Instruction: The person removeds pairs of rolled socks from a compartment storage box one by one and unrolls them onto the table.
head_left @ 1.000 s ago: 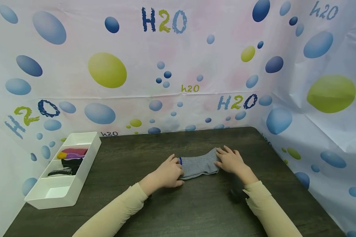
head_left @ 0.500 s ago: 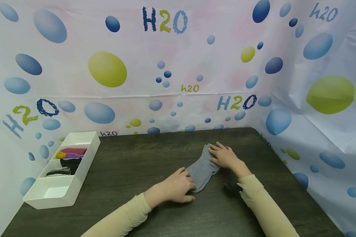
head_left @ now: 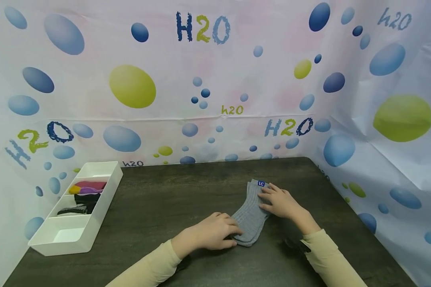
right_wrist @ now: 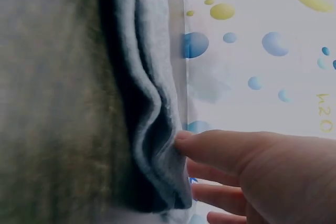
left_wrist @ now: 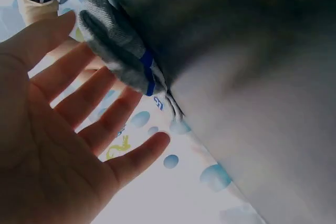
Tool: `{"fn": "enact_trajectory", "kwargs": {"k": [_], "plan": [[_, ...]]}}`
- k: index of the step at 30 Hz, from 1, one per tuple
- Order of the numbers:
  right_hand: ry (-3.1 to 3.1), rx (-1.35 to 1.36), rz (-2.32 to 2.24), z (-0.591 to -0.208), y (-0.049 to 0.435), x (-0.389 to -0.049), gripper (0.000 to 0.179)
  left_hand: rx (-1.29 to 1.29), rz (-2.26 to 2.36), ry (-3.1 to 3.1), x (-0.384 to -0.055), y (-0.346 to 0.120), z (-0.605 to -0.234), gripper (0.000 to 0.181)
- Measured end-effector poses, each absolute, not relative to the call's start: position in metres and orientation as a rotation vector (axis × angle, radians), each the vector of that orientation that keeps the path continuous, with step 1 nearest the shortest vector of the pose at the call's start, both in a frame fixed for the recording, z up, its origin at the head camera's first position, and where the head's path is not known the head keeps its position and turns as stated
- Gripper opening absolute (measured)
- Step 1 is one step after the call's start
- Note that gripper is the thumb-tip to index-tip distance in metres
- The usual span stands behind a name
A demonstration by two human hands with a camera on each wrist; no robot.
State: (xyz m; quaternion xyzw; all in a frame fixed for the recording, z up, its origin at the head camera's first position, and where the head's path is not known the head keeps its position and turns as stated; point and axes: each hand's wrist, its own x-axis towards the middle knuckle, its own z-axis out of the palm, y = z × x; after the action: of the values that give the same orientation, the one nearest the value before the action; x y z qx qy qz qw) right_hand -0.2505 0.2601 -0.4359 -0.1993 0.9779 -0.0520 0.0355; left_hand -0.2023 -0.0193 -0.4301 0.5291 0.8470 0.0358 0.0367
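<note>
A pair of grey ribbed socks [head_left: 251, 213], one laid over the other, lies slantwise on the dark table. At the far cuff end shows a small blue "LC" label [head_left: 261, 183]. My left hand [head_left: 215, 232] touches the toe end from the left with its fingers extended. In the left wrist view that hand [left_wrist: 73, 114] has spread fingers beside the socks [left_wrist: 115, 45]. My right hand [head_left: 281, 202] rests on the right edge near the cuff, fingers straight. In the right wrist view the thumb of the right hand [right_wrist: 247, 166] touches the layered sock edge [right_wrist: 152, 98].
A white divided box [head_left: 104, 215] stands at the table's left. Its middle compartments hold a red, yellow and purple bundle [head_left: 87, 187] and black socks [head_left: 87, 201]. Behind and to the right, a bubble-printed curtain [head_left: 208, 79] borders the dark table [head_left: 165, 191].
The socks have turned from lying crosswise to slanting, cuff away and toe toward me. My left hand has come nearer and to the right. The blue label now shows at the far end.
</note>
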Motion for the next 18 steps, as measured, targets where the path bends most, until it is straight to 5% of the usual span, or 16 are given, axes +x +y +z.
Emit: {"fn": "enact_trajectory", "kwargs": {"k": [18], "plan": [[2.838,-0.678,-0.385,-0.443,0.29,-0.267,0.055,1.452,-0.124,2.482,-0.186,0.02,-0.415,0.052]]}}
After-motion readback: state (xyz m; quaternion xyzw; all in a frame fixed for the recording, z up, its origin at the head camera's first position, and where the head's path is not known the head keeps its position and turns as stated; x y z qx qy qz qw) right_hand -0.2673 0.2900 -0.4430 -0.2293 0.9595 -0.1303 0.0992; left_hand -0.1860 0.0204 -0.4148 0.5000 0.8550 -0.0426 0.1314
